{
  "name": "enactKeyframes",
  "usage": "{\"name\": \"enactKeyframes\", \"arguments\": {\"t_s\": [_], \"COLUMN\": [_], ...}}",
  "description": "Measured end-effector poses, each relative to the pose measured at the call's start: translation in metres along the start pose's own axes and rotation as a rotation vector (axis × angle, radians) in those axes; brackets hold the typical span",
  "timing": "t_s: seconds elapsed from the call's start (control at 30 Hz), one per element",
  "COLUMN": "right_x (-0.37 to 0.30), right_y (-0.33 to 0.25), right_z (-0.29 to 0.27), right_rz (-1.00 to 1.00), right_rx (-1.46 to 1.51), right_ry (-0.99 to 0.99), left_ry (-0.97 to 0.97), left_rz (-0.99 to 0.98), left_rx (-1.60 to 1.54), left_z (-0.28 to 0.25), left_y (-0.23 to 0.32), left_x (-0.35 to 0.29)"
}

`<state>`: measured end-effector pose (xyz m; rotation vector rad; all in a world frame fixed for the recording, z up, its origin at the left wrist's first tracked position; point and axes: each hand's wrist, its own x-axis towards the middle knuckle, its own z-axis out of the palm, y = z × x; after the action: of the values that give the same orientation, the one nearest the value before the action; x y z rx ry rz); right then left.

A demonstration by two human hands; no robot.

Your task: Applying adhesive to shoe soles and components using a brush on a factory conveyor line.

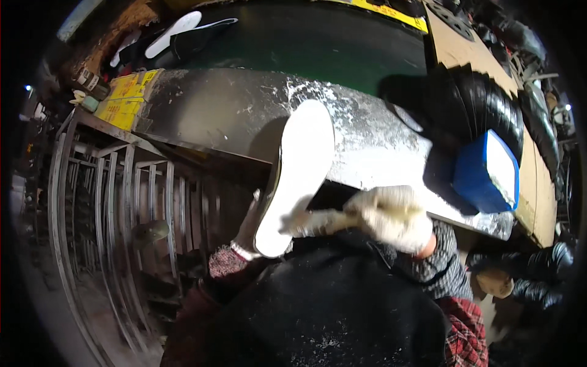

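While holding up a white sole-shaped piece with the left hand, also levelling a slim brush at its narrower lower end with the right hand. Keeping both hands gloved in pale fabric and engaged: closing the right into a near fist around the brush handle, and supporting the piece with the left from its left edge and from behind. Not being able to tell the exact curl of the left fingers because of the piece in front of them, nor any sure contact between brush tip and piece because of blur. Tilting the piece lengthwise, reaching with its wide end over the white-splashed surface and with its narrow end down to just above a black apron. Having a blue tub of white material beyond the right hand, and just behind that tub a fanned row of glossy black pieces. Facing white-soled dark shoe parts at the far left, yellow tape across the left end of the surface, and, lower down on that side, a metal rack.
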<state>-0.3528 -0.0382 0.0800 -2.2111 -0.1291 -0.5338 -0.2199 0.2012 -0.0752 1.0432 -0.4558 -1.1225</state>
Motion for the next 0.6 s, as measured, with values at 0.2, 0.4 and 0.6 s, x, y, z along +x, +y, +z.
{"name": "enactKeyframes", "arguments": {"t_s": [0.2, 0.4, 0.6], "right_x": [0.062, 0.042, 0.03], "right_y": [0.03, 0.037, 0.03], "right_z": [-0.014, -0.019, -0.015], "right_rz": [0.453, 0.444, 0.425], "right_rx": [0.584, 0.582, 0.634], "right_ry": [0.357, 0.431, 0.434], "left_ry": [0.005, 0.072, 0.046], "left_rz": [-0.252, -0.28, -0.312], "left_rx": [-0.747, -0.599, -0.649], "left_z": [0.015, 0.027, 0.029], "left_y": [0.039, 0.05, 0.049], "left_x": [0.0, -0.003, -0.01]}}
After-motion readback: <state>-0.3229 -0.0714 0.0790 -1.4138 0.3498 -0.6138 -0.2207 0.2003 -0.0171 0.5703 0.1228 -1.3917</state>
